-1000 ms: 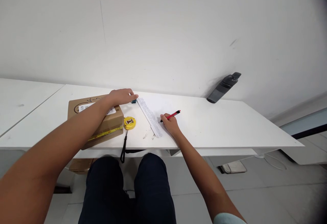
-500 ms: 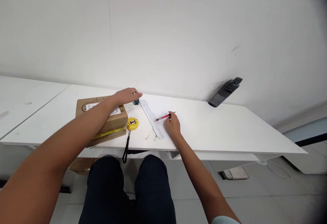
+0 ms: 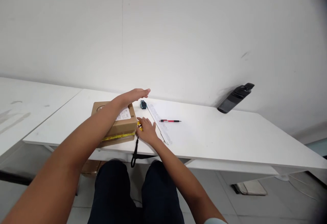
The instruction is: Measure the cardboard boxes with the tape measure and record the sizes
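Observation:
My right hand (image 3: pixel 148 131) lies over the yellow tape measure (image 3: pixel 139 125), its thumb and index finger around the case and the other fingers partly spread. A black wrist strap (image 3: pixel 134 155) hangs from the case over the table's front edge. The yellow measuring blade (image 3: pixel 119 136) runs along the front side of a cardboard box (image 3: pixel 122 127). My left hand (image 3: pixel 136 95) is above the box's far right corner, fingers stretched out and holding nothing. Its forearm crosses over the box and hides part of the label. A red and black pen (image 3: pixel 170 121) lies on a written sheet of paper (image 3: pixel 159 123).
A dark wristwatch (image 3: pixel 143 104) sits by the paper's far end. A black bottle (image 3: pixel 235 98) stands at the back of the white table (image 3: pixel 217 138), near the wall. Below the table are a brown box (image 3: pixel 90 168) and a pale flat object (image 3: pixel 251 187) on the right.
My right hand has put the pen down on the paper and moved left onto the tape measure. My left hand remains above the box. The view has shifted slightly.

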The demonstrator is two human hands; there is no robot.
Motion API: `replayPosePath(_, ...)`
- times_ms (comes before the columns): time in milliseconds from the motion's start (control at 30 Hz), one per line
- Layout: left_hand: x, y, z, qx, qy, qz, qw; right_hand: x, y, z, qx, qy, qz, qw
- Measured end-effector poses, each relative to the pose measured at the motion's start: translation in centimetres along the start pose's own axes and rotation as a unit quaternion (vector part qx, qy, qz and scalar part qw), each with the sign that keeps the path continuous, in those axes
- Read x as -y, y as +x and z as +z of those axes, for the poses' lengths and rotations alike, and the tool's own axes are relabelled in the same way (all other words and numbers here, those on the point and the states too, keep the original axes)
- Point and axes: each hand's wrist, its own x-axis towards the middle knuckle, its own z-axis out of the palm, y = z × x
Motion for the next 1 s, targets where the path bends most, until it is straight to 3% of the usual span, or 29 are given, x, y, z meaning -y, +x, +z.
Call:
replayPosePath(133, 0.4, 0.3, -0.6, 0.025, -0.094, 0.030, 0.995, -0.3, -0.2, 0.1, -0.021, -0.007, -0.011, 1.000)
replayPosePath(300, 1.2, 1.5, -1.4, 0.133, -0.246, 0.054, 0.959, -1.4, -1.4, 1.0, -0.070, -0.053, -0.007, 0.996)
replayPosePath(367, 1.2, 1.7, -1.9, 0.124, -0.274, 0.058, 0.952, -1.5, -1.5, 0.7, -0.077, -0.056, -0.014, 0.995)
replayPosePath(433, 0.9, 1.6, -2.8, 0.066, -0.274, 0.058, 0.958, -1.8, -1.5, -0.3, -0.091, -0.027, 0.008, 0.995)
replayPosePath(500, 0.0, 1.0, -4.3, 0.008, -0.239, 0.050, 0.970, -2.2, -1.5, -2.2, -0.127, 0.018, 0.042, 0.991)
replayPosePath(567, -1.3, -0.1, -6.5, -0.020, -0.180, 0.026, 0.983, -2.2, -1.9, -4.6, -0.188, 0.045, 0.032, 0.981)
replayPosePath(633, -2.7, -1.8, -9.0, -0.041, -0.113, -0.009, 0.993, -1.6, -2.2, -7.2, -0.217, 0.021, -0.063, 0.974)
replayPosePath(700, -3.8, -3.9, -11.1, -0.076, -0.054, -0.029, 0.995, -0.3, -2.5, -9.3, -0.181, -0.059, -0.199, 0.961)
replayPosePath(767, -4.2, -6.1, -12.2, -0.103, 0.012, -0.045, 0.994, 1.7, -2.4, -10.7, -0.135, -0.174, -0.293, 0.930)
replayPosePath(867, -3.5, -8.6, -11.8, -0.075, 0.153, -0.110, 0.979, 4.5, -1.8, -11.5, -0.118, -0.289, -0.344, 0.886)
replayPosePath(1000, -0.4, -10.5, -9.5, -0.008, 0.262, -0.208, 0.942, 6.1, -1.0, -11.6, -0.108, -0.306, -0.337, 0.884)
